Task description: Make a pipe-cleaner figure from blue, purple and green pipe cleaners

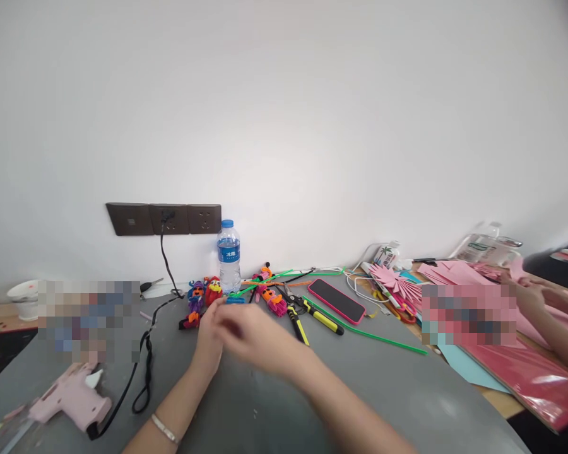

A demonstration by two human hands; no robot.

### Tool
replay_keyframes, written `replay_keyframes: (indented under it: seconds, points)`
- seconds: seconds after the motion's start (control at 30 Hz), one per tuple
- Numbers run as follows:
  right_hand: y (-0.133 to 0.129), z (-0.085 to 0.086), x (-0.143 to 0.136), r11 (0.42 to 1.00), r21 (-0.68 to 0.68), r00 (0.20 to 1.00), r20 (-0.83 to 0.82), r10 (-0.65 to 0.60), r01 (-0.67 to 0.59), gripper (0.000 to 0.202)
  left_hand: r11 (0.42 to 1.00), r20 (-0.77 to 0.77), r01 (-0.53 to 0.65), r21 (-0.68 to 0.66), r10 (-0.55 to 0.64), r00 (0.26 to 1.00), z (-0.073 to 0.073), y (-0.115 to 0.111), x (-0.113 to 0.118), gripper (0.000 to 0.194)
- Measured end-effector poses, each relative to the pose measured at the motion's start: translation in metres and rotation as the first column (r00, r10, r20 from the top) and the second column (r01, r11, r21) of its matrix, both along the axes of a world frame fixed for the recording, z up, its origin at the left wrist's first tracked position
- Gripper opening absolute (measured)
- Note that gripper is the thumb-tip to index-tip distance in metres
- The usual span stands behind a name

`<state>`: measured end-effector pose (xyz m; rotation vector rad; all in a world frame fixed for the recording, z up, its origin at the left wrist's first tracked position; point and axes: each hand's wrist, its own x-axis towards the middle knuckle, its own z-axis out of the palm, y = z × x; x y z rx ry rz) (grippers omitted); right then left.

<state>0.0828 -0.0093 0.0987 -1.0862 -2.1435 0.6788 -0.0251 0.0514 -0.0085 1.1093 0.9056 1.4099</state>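
Two hands meet on the near side of the bottle (230,252): the left hand (209,340) rises towards it, and the right hand (253,331), blurred, crosses in front of the left one's fingers. A blue piece (235,299) shows at the fingertips, just before the bottle. Whether either hand is clamped on it cannot be told, since the fingers are hidden or smeared.

This looks like close fingerwork on the blue piece. Done well, the left hand would steady it while the right makes small, even turns (gently, as fuzzy stems seem easy to crush), with the fingertips in plain sight.

Left of the bottle, the purple doll (195,302) and red doll (213,292) crowd the left hand. Right of it lie the pink doll (275,301), the pliers (324,317) with handles spread, and the phone (337,301). A loose green stem (392,342) runs farther right on the desk (274,403). Well left of the bottle, the glue gun (73,400) trails a cord (149,372) that could snag a sleeve or elbow.
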Motion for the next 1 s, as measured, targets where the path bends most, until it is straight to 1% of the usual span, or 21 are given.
replay_keyframes:
  seconds: [0.03, 0.07, 0.1, 0.13, 0.2, 0.23, 0.3, 0.37, 0.47, 0.63, 0.83, 1.0]
  points:
    - [0.012, -0.008, 0.020, 0.996, 0.009, 0.996, 0.006, -0.087, 0.087, 0.015, 1.000, 0.013, 0.015, -0.016, -0.015, 1.000, 0.000, 0.000, 0.000, 0.038]
    - [0.024, -0.018, 0.037, 0.982, 0.027, 0.981, 0.039, -0.189, 0.188, 0.015, 0.998, 0.036, 0.013, -0.068, -0.011, 0.999, 0.001, -0.001, 0.000, 0.039]
    - [0.036, -0.029, 0.051, 0.968, 0.055, 0.965, 0.082, -0.248, 0.244, 0.014, 0.996, 0.042, 0.018, -0.093, -0.014, 0.999, 0.002, -0.002, 0.000, 0.040]
    - [0.047, -0.041, 0.062, 0.967, 0.077, 0.960, 0.122, -0.252, 0.244, 0.015, 0.993, 0.050, 0.022, -0.116, -0.016, 0.999, 0.002, -0.002, 0.000, 0.041]
    - [0.064, -0.061, 0.076, 0.984, 0.090, 0.968, 0.185, -0.170, 0.156, 0.019, 0.990, 0.055, 0.033, -0.136, -0.026, 0.998, 0.003, -0.003, 0.000, 0.041]
    - [0.069, -0.068, 0.079, 0.988, 0.095, 0.969, 0.205, -0.137, 0.120, 0.018, 0.990, 0.058, 0.037, -0.138, -0.029, 0.998, 0.004, -0.002, 0.000, 0.041]
    - [0.072, -0.078, 0.082, 0.994, 0.093, 0.967, 0.240, -0.085, 0.065, 0.015, 0.989, 0.065, 0.024, -0.145, -0.015, 0.998, 0.004, -0.001, -0.001, 0.041]
    - [0.069, -0.082, 0.082, 0.994, 0.100, 0.960, 0.270, -0.072, 0.046, 0.009, 0.989, 0.067, -0.001, -0.145, 0.011, 0.998, 0.005, 0.000, -0.001, 0.041]
    - [0.062, -0.085, 0.081, 0.992, 0.113, 0.948, 0.304, -0.095, 0.063, 0.003, 0.990, 0.053, -0.017, -0.141, 0.024, 0.998, 0.006, 0.001, -0.002, 0.041]
    - [0.058, -0.090, 0.077, 0.981, 0.141, 0.926, 0.336, -0.172, 0.131, 0.009, 0.995, -0.013, -0.032, -0.091, 0.031, 0.999, 0.007, 0.002, -0.003, 0.042]
    - [0.056, -0.088, 0.075, 0.982, 0.164, 0.902, 0.402, -0.156, 0.096, 0.010, 0.996, -0.076, -0.054, -0.068, 0.049, 0.996, 0.010, 0.001, -0.005, 0.044]
    - [0.056, -0.089, 0.073, 0.975, 0.179, 0.886, 0.420, -0.194, 0.129, 0.004, 0.999, -0.158, -0.049, -0.016, 0.046, 0.986, 0.012, -0.002, -0.005, 0.039]
